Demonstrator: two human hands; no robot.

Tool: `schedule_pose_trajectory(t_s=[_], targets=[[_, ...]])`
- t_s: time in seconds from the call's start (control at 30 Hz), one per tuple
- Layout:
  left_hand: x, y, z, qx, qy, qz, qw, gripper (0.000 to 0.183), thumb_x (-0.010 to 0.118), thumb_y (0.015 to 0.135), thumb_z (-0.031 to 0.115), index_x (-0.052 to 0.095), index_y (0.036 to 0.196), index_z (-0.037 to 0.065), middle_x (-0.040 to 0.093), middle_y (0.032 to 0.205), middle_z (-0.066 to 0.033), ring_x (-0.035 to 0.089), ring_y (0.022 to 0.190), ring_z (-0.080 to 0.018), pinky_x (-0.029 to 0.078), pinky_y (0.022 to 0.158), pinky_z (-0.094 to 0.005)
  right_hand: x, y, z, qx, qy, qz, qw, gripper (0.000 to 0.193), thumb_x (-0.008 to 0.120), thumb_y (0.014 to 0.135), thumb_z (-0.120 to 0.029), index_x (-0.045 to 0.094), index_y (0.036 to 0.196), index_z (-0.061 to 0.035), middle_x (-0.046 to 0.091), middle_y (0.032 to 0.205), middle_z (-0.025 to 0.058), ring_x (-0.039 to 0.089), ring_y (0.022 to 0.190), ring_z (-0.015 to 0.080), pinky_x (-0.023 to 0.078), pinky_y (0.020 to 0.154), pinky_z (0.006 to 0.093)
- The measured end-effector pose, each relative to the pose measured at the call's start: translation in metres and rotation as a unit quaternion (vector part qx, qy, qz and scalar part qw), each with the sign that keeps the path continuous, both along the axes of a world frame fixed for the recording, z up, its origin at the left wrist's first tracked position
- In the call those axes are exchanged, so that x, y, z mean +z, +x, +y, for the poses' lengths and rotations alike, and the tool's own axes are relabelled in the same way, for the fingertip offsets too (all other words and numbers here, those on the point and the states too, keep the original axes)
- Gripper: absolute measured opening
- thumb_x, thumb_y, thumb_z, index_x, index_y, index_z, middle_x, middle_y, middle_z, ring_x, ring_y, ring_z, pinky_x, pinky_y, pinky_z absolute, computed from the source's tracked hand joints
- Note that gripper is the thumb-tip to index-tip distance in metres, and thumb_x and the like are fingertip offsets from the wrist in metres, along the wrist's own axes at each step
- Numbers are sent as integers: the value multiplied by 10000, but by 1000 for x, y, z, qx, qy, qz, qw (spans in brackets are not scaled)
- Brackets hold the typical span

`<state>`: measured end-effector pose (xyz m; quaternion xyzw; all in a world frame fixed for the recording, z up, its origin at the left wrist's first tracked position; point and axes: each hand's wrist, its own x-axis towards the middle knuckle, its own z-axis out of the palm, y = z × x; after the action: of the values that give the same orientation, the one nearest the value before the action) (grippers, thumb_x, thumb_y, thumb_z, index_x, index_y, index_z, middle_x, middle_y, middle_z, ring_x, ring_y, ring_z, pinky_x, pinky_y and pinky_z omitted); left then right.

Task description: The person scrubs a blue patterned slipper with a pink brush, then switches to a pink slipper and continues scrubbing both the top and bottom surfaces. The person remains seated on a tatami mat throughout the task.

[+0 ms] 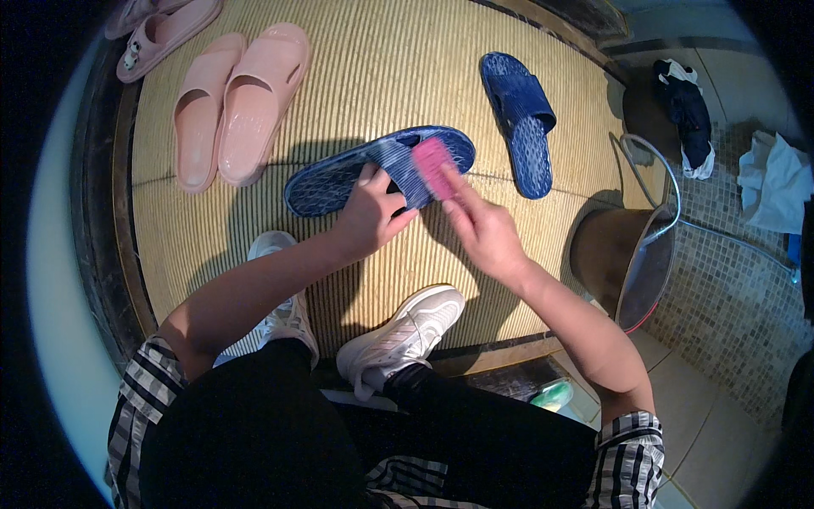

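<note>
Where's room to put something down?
Bare mat lies up top between the pink slippers and lone blue slipper, plus a smaller patch left of the bucket. Crowded middle: left hand, right hand, pink brush, held blue slipper.

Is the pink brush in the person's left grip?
No, the right grip holds the brush, while the left grip is on the blue slipper.

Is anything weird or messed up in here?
Nothing looks clearly broken or spilled. One thing looks a bit odd: the left hand holds one blue slipper, but the other blue slipper lies apart to the right, pointing another way. The plain pink slippers sit neatly side by side, so the blue ones look split up.
</note>
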<state>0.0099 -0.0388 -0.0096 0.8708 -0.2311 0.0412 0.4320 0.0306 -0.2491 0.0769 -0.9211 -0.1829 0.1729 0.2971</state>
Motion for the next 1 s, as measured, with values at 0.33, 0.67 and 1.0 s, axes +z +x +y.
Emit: schedule_pose_trajectory(t_s=[0.33,0.67,1.0], targets=[[0,-2,-5,-22,-29,29,999,275,760,726,140,658,935,-8,536,1158,-245,504,1068,-456,429,903,-521,9,-20,29,30,32,37,998,538,572,967,-223,403,1473,-155,646,735,219,657,627,367,526,574,440],[4,1,4,-25,-35,10,999,188,757,741,63,672,857,-58,514,1223,-280,465,1197,-462,402,991,-535,14,45,-39,-63,-140,-6,988,467,541,970,-281,466,1418,-170,679,841,227,654,726,429,531,677,509],[-4,17,0,52,-59,169,982,178,654,886,139,643,1001,3,594,1022,-194,566,1009,-348,466,873,-412,61,32,-94,-204,-31,46,977,452,580,978,-253,505,1392,-87,680,1045,229,674,862,246,519,807,344]])
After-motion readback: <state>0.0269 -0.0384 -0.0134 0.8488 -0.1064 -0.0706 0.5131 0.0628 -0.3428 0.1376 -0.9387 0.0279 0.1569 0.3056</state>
